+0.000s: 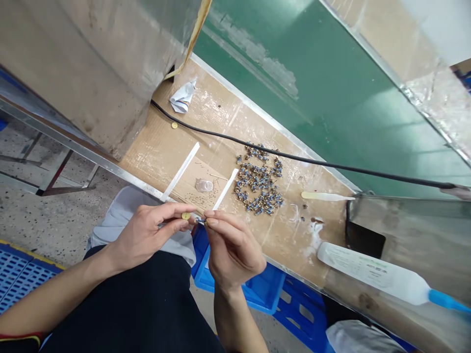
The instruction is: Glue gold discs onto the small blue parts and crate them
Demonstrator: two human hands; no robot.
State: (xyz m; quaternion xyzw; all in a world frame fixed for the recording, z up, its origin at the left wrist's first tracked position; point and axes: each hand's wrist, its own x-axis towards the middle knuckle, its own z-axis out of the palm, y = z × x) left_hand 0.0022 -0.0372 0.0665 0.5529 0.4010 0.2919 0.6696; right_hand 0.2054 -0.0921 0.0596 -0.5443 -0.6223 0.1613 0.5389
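Observation:
My left hand (152,230) is closed in a pinch on a small round brass disc (186,215), held just off the near edge of the cardboard-covered bench (172,147). My right hand (230,245) is pinched on a tiny blue-and-metal part (199,221), its tip almost touching the disc. Both hands hover over my lap. A heap of several similar small blue and brass parts (259,184) lies on the bench beyond my right hand.
A black cable (294,157) crosses the bench. Two white strips (181,170), a clear round piece (204,185), a loose brass disc (174,125), crumpled paper (183,98) and a wooden stick (324,196) lie there. A white glue bottle (375,272) rests at right. Blue crates (265,289) stand below; a green belt (331,88) runs behind.

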